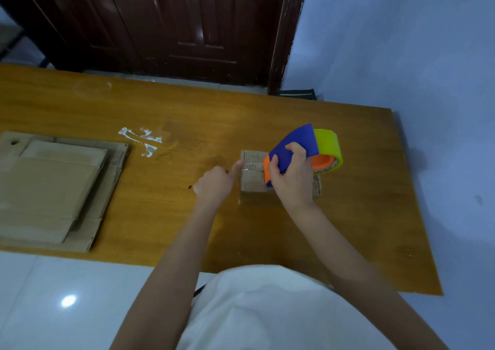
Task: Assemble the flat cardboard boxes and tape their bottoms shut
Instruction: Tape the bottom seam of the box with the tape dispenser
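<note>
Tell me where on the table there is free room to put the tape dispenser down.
Bare wood lies between the flat cardboard stack and the small box, and along the table edge right of the box. Around the box, both hands crowd.

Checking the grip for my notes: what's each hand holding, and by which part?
Right hand grips the tape dispenser by its blue body. Left hand holds nothing; its thumb presses the box top.

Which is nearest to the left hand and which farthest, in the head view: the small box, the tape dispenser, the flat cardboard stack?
1. Small box: touching the left hand, at its right.
2. Tape dispenser: farther right, in the right hand.
3. Flat cardboard stack: far left.
</note>
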`<action>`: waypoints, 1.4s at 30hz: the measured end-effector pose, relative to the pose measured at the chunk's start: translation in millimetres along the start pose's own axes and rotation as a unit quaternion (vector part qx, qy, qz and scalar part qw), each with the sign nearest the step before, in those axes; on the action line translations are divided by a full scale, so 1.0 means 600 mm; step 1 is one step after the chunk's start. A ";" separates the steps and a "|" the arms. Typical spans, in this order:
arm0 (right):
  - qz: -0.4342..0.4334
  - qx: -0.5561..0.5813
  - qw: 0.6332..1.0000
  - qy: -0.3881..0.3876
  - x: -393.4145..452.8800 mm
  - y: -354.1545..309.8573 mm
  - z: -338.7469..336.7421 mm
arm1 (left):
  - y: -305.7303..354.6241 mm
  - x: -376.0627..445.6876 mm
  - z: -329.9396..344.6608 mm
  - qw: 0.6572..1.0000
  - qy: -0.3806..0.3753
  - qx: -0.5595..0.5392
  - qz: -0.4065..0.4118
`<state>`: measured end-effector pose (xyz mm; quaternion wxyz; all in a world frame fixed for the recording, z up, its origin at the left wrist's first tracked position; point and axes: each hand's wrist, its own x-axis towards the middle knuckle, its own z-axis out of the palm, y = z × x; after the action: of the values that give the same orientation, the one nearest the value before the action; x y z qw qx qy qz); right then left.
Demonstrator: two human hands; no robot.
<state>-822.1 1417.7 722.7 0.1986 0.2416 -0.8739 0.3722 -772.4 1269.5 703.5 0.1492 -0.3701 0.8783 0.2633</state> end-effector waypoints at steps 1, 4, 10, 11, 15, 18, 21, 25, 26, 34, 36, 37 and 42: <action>0.001 -0.002 1.000 0.002 0.001 0.000 0.001 | -0.010 0.004 0.006 0.998 -0.003 -0.057 0.015; 0.007 0.007 1.000 0.005 0.003 -0.004 0.002 | -0.017 -0.021 0.025 0.984 0.078 -0.146 0.059; -0.001 0.006 1.000 0.016 0.001 -0.002 0.004 | 0.029 -0.101 0.064 0.953 0.062 -0.215 0.205; 0.003 0.010 1.000 0.015 0.001 -0.001 0.004 | 0.030 -0.100 0.069 0.951 0.064 -0.225 0.202; -0.001 0.011 1.000 0.019 0.001 -0.001 0.001 | 0.020 -0.087 0.081 0.937 0.077 -0.278 0.198; -0.003 0.013 1.000 0.024 0.001 -0.003 -0.002 | 0.014 -0.071 0.088 0.916 0.048 -0.364 0.164; -0.006 0.010 1.000 0.024 -0.001 -0.001 -0.001 | 0.005 -0.066 0.092 0.911 0.016 -0.388 0.139; 0.000 0.014 1.000 0.028 -0.003 -0.005 -0.001 | -0.004 -0.061 0.078 0.925 -0.018 -0.341 0.168; 0.000 0.017 0.999 0.029 -0.003 -0.007 -0.001 | -0.003 -0.059 0.073 0.942 0.006 -0.282 0.181; 0.105 0.068 0.992 0.001 -0.004 -0.001 -0.014 | 0.001 -0.049 0.084 0.889 0.158 0.222 0.367; 0.158 0.121 0.980 0.002 -0.001 0.015 -0.024 | 0.002 -0.046 0.088 0.887 0.175 0.235 0.357; 0.169 0.142 0.975 0.006 -0.002 0.024 -0.028 | 0.004 -0.046 0.089 0.890 0.173 0.238 0.349; 0.175 0.182 0.967 0.040 -0.015 0.027 -0.034 | 0.007 -0.049 0.087 0.887 0.176 0.252 0.343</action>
<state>-820.9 1445.1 722.1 0.1181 0.1023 -0.8114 0.5633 -752.2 1318.7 675.7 -0.0196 -0.0358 0.9992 -0.0021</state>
